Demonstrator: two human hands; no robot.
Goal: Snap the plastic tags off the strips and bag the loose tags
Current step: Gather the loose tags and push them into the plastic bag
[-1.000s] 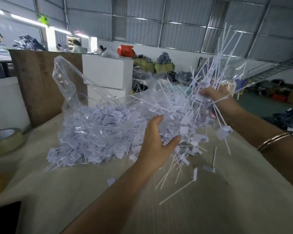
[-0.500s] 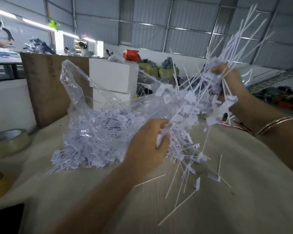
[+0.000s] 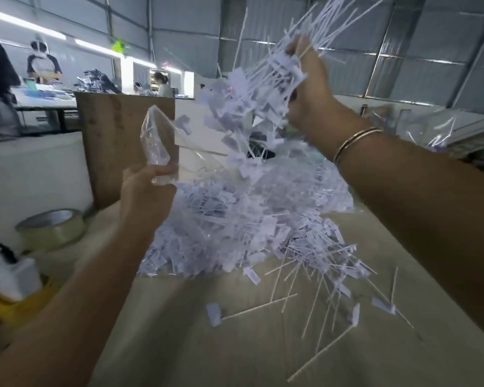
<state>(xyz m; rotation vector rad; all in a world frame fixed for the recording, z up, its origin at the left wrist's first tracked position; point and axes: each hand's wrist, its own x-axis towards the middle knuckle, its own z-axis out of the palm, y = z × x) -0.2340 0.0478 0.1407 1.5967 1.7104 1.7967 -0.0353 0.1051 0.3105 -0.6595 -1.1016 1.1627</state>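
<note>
A clear plastic bag (image 3: 207,196) stuffed with white plastic tags (image 3: 229,227) sags below the left hand (image 3: 144,191), whose fingers pinch its rim. The raised right hand (image 3: 309,88) grips a tag bundle (image 3: 266,88) above it.

light: cool, moderate, from ceiling strip lights (image 3: 25,25) at upper left | glare: strips blown out white | shadows: soft | blur: motion smear on raised tags (image 3: 266,88), upper centre | distortion: wide-angle bending at frame edges
</note>
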